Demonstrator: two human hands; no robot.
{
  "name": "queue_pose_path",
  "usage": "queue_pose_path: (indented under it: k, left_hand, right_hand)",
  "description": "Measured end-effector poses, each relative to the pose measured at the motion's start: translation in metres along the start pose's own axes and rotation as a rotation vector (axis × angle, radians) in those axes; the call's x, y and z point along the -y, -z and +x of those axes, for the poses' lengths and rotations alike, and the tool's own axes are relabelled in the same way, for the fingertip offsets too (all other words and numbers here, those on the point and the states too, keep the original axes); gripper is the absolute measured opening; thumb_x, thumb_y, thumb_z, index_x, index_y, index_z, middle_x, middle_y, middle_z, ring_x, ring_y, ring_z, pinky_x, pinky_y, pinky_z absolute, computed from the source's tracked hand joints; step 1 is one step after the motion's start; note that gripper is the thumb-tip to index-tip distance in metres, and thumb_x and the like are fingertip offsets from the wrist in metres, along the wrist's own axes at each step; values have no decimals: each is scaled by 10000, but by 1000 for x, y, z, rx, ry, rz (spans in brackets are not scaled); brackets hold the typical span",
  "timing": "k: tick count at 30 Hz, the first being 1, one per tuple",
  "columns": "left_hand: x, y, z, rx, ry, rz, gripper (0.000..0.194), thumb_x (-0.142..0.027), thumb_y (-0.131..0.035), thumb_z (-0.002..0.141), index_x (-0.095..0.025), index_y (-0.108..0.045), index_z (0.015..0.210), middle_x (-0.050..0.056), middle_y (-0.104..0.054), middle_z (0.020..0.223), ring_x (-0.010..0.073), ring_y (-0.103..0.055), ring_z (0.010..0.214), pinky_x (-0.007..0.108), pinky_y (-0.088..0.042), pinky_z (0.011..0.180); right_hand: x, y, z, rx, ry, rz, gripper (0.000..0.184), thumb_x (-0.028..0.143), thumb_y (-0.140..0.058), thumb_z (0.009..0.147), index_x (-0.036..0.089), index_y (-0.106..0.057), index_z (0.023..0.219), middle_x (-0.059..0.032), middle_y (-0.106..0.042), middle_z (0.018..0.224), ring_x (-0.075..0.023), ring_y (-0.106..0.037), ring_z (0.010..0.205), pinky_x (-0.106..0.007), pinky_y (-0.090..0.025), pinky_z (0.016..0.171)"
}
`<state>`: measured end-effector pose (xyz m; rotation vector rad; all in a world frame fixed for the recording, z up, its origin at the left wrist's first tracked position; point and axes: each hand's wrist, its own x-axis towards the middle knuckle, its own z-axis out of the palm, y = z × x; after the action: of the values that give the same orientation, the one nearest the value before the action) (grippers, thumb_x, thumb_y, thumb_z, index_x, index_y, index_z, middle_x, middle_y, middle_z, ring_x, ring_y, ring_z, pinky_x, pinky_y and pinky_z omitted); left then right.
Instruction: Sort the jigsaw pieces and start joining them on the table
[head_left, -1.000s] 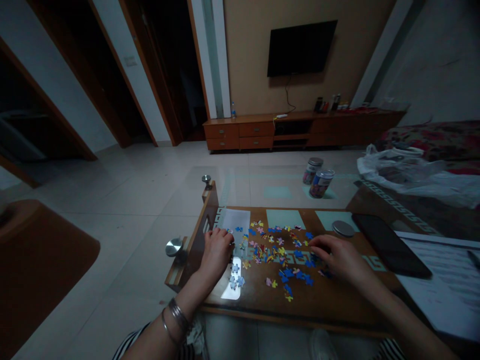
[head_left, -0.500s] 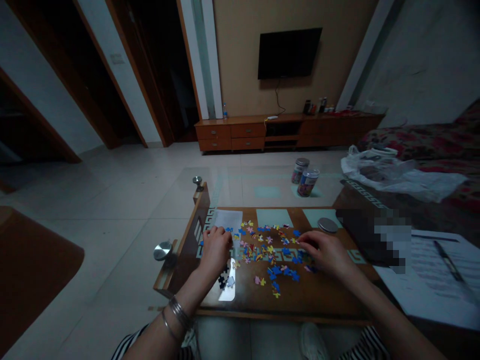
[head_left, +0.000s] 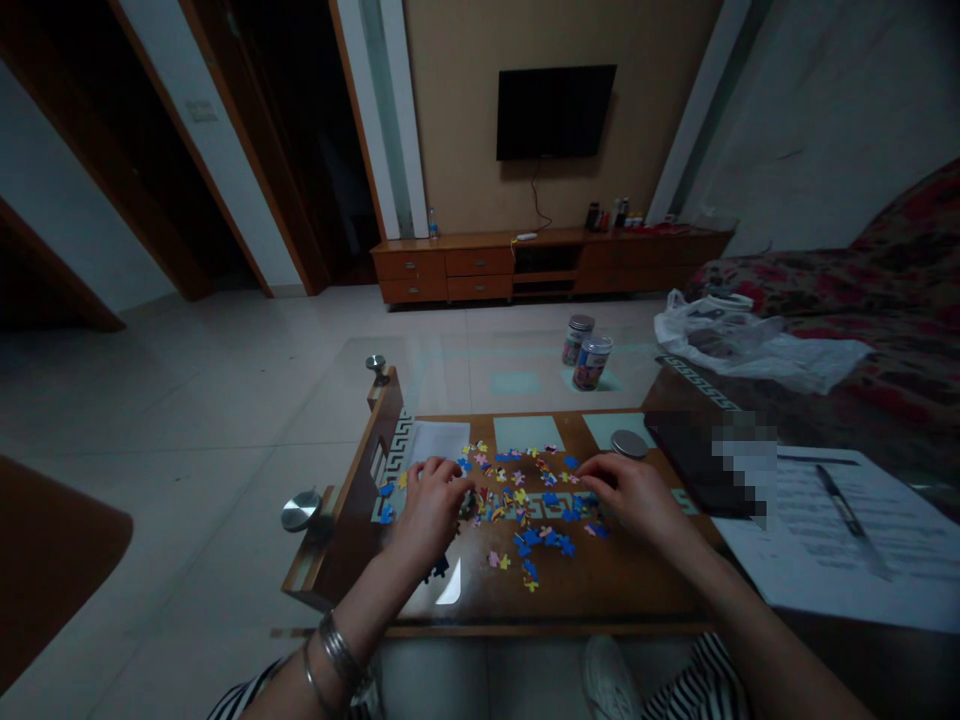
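Left hand slides inward over the puzzle pieces, right hand holds its spot

And at the left end of the counter, more of the edge pieces, blue with a touch of yellow, now lie in the open: the left hand has edged rightward since half a second ago. That brings it nearer the main spread and leaves those outer ones free. Its fingers curl down over the pieces, a dark-looking piece sitting just below the wrist.

Across the middle, the mixed colours lie scattered flat, blues bunched toward the near side. Then the right hand, well apart from the left, thumb and fingers drawn toward each other beside a few pieces. From this dim view I can't tell whether either hand has one gripped.

Over to the containers! Beyond the spread stand two printed cans, a far can and a near can, both topped, contents out of sight. A loose round lid rests behind the right hand. Farthest right, a crumpled plastic bag, something dark showing through it.
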<state>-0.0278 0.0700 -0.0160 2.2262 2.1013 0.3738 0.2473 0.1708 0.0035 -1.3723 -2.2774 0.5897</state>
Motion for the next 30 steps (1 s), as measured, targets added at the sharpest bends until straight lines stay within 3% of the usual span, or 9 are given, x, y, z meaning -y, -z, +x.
queue_pose_path:
  k: [11, 19, 23, 26, 30]
  left_hand:
    - [2, 0, -12, -4, -88, -18, 310, -65, -533, 816, -293, -726, 898, 49, -661, 1042, 289, -502, 1086, 478, -314, 924]
    - [13, -3, -17, -40, -44, 5, 330, -62, -467, 837, -252, -735, 874, 69, -678, 993, 309, -513, 1036, 482, -316, 885]
    - [11, -7, -16, -55, -40, 7, 332, -63, -441, 847, -225, -713, 948, 88, -672, 1014, 303, -512, 1029, 464, -322, 869]
    - [8, -11, -16, -46, -63, -3, 388, -39, -460, 817, -256, -688, 1045, 78, -662, 1038, 294, -510, 1030, 449, -316, 860]
    - [6, -16, -16, -37, -97, -20, 426, -21, -501, 774, -325, -700, 996, 41, -650, 1021, 278, -504, 1043, 443, -292, 892]
  right_hand:
    - [-2, 15, -3, 18, -66, -77, 172, 192, -537, 833, 181, -707, 855, -76, -737, 898, -205, -663, 848, -289, -467, 774]
    - [11, 1, -8, 215, -50, -209, 189, 96, -619, 729, 211, -727, 831, -47, -723, 883, -199, -658, 828, -261, -430, 696]
    - [16, -9, -10, 254, -51, -289, 184, 114, -643, 718, 219, -715, 850, -63, -713, 926, -245, -651, 881, -289, -413, 693]
    - [19, -12, -11, 265, -67, -334, 138, 134, -638, 739, 208, -697, 839, -77, -710, 922, -257, -652, 879, -293, -400, 678]
    - [26, -12, -12, 288, -89, -352, 97, 148, -630, 766, 193, -681, 836, -80, -716, 892, -242, -657, 852, -280, -378, 653]
